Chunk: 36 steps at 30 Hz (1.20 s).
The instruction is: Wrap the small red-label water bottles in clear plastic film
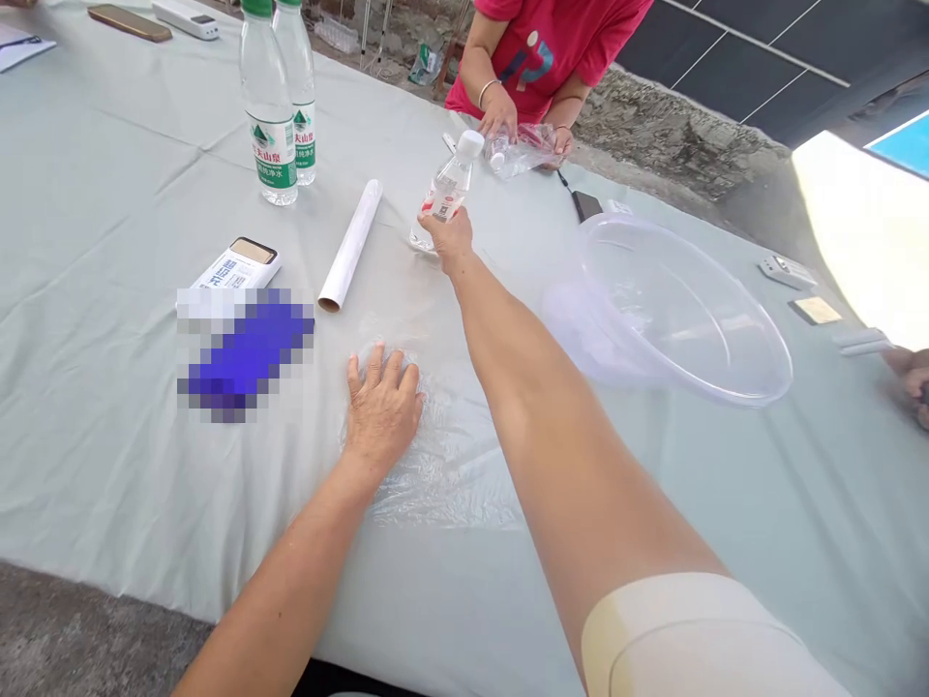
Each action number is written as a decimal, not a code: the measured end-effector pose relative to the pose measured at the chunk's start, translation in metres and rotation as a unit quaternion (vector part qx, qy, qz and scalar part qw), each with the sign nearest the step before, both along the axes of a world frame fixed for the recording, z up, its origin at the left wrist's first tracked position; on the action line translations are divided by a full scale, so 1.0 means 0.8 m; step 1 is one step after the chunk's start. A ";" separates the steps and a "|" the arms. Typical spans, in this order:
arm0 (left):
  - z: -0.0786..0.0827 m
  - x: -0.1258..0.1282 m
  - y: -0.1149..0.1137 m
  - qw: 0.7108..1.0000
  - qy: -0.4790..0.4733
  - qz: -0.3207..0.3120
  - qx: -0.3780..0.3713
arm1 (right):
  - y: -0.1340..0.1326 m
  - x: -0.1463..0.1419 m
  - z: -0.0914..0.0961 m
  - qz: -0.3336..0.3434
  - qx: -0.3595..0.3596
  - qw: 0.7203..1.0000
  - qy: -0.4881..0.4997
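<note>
My left hand (382, 405) lies flat with fingers spread on a sheet of clear plastic film (442, 465) spread on the table. My right hand (451, 238) reaches far forward and grips a small clear bottle (444, 194) with a white cap, which is tilted. A white roll (352, 245) lies just left of the bottle.
Two tall water bottles (270, 116) stand at the back left. A big clear plastic bowl (674, 310) sits tilted at the right. A box (239, 266) lies at the left. A person in a red shirt (541, 48) across the table handles a wrapped bottle (517, 150). Pale cloth (108, 242) covers the table.
</note>
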<state>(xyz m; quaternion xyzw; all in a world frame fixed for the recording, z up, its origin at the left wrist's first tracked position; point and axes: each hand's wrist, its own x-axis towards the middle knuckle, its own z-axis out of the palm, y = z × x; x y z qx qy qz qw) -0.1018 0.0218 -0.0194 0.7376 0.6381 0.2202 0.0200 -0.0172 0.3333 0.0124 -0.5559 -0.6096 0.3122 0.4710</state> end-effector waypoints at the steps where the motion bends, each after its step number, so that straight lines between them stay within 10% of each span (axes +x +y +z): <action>1: 0.001 0.000 0.000 1.000 -0.002 -0.002 -0.006 | 0.001 -0.002 -0.002 -0.005 -0.011 1.000 0.009; 6: 0.004 -0.001 0.001 0.999 -0.015 -0.014 -0.031 | -0.080 0.034 0.020 0.010 -0.046 0.998 0.029; 12: 0.005 0.001 0.001 0.998 -0.039 0.000 -0.049 | -0.316 0.124 0.099 0.122 -0.124 0.984 0.024; 17: 0.005 0.003 -0.001 0.998 -0.039 0.002 -0.056 | -0.445 0.169 0.094 0.062 -0.252 0.959 -0.116; 24: 0.013 0.002 -0.003 0.996 -0.011 0.017 -0.085 | -0.438 0.172 0.047 -0.086 -0.269 0.920 -0.272; 31: 0.013 -0.004 0.000 0.996 -0.010 0.027 -0.083 | -0.424 0.160 0.048 -0.069 -0.294 0.884 -0.357; 36: 0.012 -0.008 0.002 0.995 -0.030 0.028 -0.088 | -0.426 0.178 0.038 -0.035 -0.284 0.918 -0.275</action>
